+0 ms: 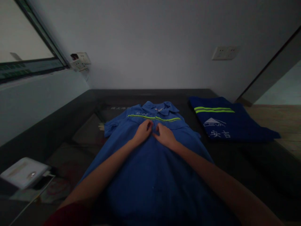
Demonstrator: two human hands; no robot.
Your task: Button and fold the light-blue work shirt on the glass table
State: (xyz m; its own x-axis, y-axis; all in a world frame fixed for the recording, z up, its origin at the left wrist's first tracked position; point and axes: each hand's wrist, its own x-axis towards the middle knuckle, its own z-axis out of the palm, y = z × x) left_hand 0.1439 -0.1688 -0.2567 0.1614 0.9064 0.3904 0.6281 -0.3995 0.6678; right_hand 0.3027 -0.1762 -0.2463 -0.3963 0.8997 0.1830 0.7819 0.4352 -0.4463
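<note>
A blue short-sleeved work shirt (145, 163) lies front side up, its collar pointing away from me and a yellow-green stripe across its chest. Just below that stripe, my left hand (143, 131) is closed in a pinch on the front opening of the shirt. My right hand (165, 135) faces it from the other side of the opening, with thumb and fingers also pinched at the cloth. A small gap separates the two hands. Any button between the fingertips is too small and dark to make out.
A folded darker blue garment (218, 119) with a yellow-green stripe and white lettering lies at the right on the dark table (87, 103). A white device (24, 172) with a cable sits at the left. Wall sockets (225, 53) are on the wall behind.
</note>
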